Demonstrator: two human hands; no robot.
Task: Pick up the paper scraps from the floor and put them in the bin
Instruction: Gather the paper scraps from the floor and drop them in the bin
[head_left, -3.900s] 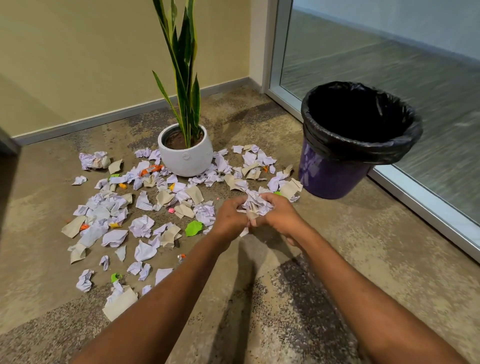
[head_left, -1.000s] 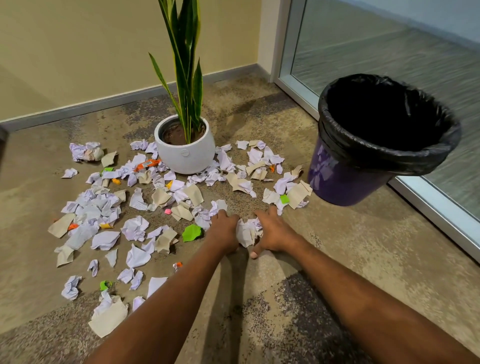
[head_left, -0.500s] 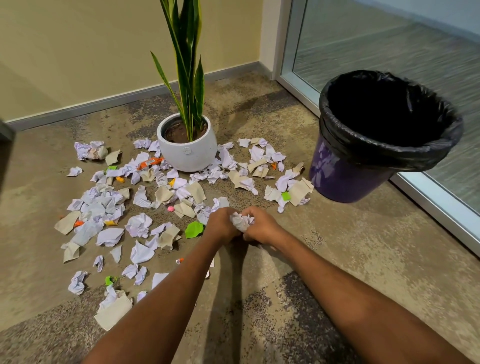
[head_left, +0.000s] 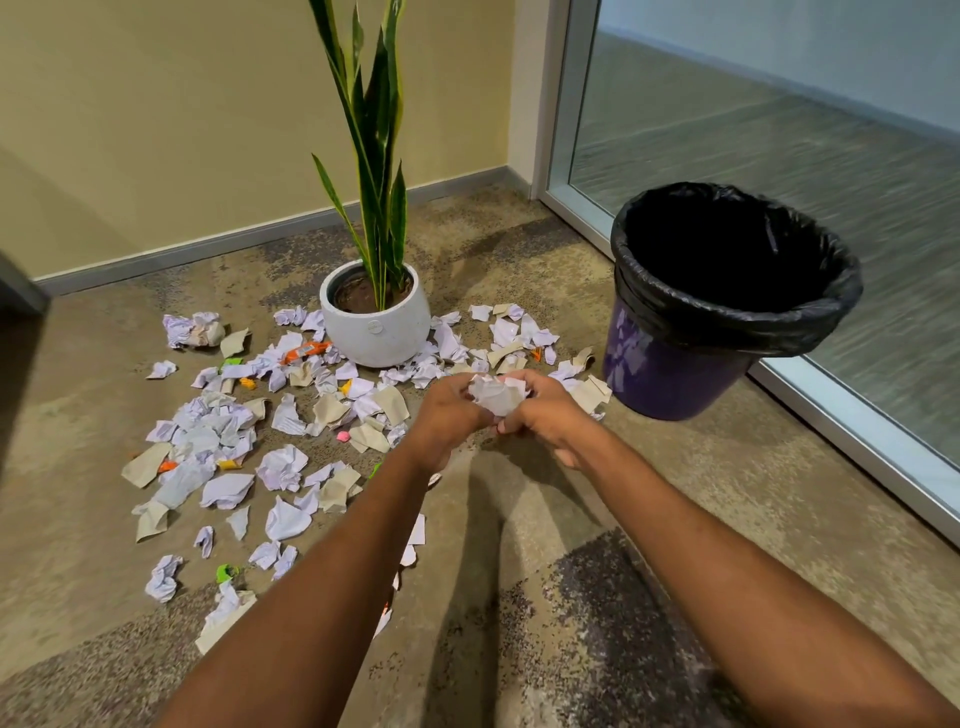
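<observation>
My left hand (head_left: 447, 415) and my right hand (head_left: 545, 410) are cupped together above the floor, gripping a wad of crumpled white paper scraps (head_left: 496, 395) between them. The purple bin (head_left: 670, 374) with a black liner (head_left: 727, 317) stands to the right of my hands, its mouth open and dark inside. Many more paper scraps (head_left: 218, 441), white, tan and a few coloured, lie scattered over the floor to the left and around the plant pot.
A white pot (head_left: 376, 332) with a tall snake plant (head_left: 376, 156) stands among the scraps behind my hands. A glass wall with a metal frame (head_left: 852, 431) runs along the right, behind the bin. A yellow wall with a baseboard (head_left: 208, 249) closes the back.
Both hands have scooped a wad of scraps off the floor and lifted it up and slightly towards the bin. The view has tilted a little.
</observation>
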